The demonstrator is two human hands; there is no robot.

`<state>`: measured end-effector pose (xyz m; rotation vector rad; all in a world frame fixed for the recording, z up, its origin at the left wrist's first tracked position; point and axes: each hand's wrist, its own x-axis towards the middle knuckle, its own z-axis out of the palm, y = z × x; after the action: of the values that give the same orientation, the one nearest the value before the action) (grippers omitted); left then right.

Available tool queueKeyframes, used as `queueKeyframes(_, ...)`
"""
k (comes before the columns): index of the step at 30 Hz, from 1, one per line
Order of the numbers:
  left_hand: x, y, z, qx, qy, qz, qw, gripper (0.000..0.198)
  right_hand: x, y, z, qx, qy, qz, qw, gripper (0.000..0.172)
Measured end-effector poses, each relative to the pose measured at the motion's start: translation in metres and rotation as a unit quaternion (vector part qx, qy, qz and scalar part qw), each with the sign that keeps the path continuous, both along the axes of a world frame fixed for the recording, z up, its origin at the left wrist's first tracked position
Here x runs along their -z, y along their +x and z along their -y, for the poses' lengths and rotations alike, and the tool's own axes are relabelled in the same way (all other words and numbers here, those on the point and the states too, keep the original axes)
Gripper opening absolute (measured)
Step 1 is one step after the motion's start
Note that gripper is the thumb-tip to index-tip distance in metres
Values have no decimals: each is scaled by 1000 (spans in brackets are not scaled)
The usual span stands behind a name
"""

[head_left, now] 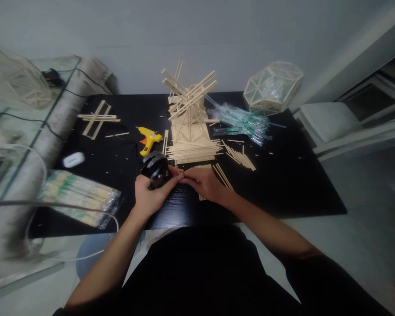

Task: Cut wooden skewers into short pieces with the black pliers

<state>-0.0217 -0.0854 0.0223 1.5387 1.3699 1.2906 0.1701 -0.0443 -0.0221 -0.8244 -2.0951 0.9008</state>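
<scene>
- A small stick piece (177,168) sat right at the meeting fingertips, low over the near part of the black table (299,184); its full length was hidden.
- The left hand (151,194) and right hand (208,181) had their fingers drawn in, thumbs toward each other, apparently pinching that piece between them.
- Just left of the fingertips was a bulky black object (156,170); whether the left fingers also touched it, I could not tell.
- Beside the right fingers lay a few thin sticks (222,175).
- Straight beyond the fingers came a heap of loose sticks (195,150), then a crossed stick structure (191,98) rising behind it.
- Beyond and left of them lay a yellow glue gun (150,141), with a crossed stick frame (97,118) farther out.
- As a judgement, work was partway: the structure and frame looked joined, while the heap and the scattered sticks (242,158) right of the fingers were still separate.
- Clear wrappers (243,120) lay beyond on the right, and a packet of sticks (80,195) well to the left. Both bore green print, too blurred to read; no brand was legible anywhere.
</scene>
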Motion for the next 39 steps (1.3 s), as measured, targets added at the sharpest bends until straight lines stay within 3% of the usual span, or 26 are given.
queueKeyframes(10, -1, 8, 0, -11, -13, 43, 999, 20, -6, 1, 2, -7, -14, 34, 999, 19)
queueKeyframes(23, 8, 7, -5, -9, -40, 90, 995, 19, 3, 1, 1, -22, 1, 2, 1000, 21)
queueKeyframes(29, 8, 7, -7, -12, -46, 93, 995, 20, 2, -1, 2, 0, -27, 43, 999, 19)
queueKeyframes(39, 9, 8, -7, -4, -27, 102, 994, 19, 8, -2, 1, 2, 27, 10, 1000, 22)
